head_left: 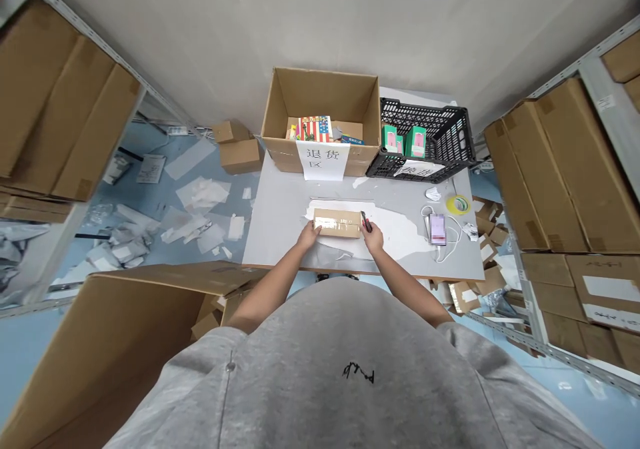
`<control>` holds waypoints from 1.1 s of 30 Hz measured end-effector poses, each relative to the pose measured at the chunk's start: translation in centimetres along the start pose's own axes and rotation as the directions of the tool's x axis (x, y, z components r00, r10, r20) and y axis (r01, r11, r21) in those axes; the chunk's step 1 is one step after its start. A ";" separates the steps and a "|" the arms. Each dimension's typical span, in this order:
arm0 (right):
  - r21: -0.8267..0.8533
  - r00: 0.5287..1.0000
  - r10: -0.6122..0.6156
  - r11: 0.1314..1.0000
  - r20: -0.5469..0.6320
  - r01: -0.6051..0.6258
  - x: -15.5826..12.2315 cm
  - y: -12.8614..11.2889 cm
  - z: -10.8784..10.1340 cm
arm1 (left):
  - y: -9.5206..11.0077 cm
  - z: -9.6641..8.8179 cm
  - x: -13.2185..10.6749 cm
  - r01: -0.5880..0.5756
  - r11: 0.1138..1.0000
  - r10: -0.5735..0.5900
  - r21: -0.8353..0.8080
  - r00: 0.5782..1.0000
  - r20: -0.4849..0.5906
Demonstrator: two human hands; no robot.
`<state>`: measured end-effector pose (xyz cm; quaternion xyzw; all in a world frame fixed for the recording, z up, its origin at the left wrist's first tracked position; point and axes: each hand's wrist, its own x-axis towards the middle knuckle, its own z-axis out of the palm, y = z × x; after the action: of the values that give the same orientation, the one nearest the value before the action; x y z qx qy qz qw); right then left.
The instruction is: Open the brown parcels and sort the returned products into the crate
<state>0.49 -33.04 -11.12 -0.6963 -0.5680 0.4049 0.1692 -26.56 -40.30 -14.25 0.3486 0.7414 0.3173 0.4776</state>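
A small brown cardboard box (338, 223) with strips of shiny tape lies on white paper (395, 226) on the table in front of me. At its left end my left hand (309, 235) grips the box, fingers closed on the edge. My right hand (373, 238) is closed around a black and red box cutter (367, 222), held at the right end of the box. Whether those right fingers also touch the cardboard is hard to see.
Behind stand a large open carton (280, 152) holding books and a black plastic crate (450, 166) with green boxes. A phone (437, 229) with a white cable and a tape roll (457, 204) lie on the right. Shelved cartons (565, 169) flank the table; paper scraps (203, 192) litter the floor.
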 end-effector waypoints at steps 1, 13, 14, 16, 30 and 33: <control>-0.079 0.996 -0.078 0.994 -0.032 0.075 -0.2 -0.5 -0.3 | 0.3 0.3 0.0 0.019 0.998 -0.019 0.054 1.000 -0.011; -0.398 0.715 -0.401 0.626 0.573 0.670 0.5 -9.0 4.4 | 1.7 1.6 2.3 0.331 0.921 -0.338 0.206 0.941 -0.003; -0.413 0.718 -0.392 0.618 0.575 0.669 0.6 -9.2 4.8 | 1.8 1.7 2.4 0.341 0.916 -0.347 0.211 0.938 -0.008; -0.433 0.725 -0.385 0.610 0.571 0.664 0.7 -9.5 5.3 | 2.0 1.8 2.5 0.353 0.910 -0.358 0.219 0.933 -0.016; -0.536 0.745 -0.348 0.531 0.568 0.657 0.5 -10.5 5.8 | 2.6 1.6 2.0 0.328 0.900 -0.337 0.287 0.941 -0.020; -0.586 0.747 -0.312 0.473 0.586 0.657 0.0 -11.1 5.7 | 3.1 1.3 1.8 0.322 0.879 -0.341 0.351 0.940 -0.008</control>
<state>-11.04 -31.05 -6.86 -0.4042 -0.8817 0.1905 -0.1516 -25.27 -36.90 -13.11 0.3039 0.8210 0.0857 0.4756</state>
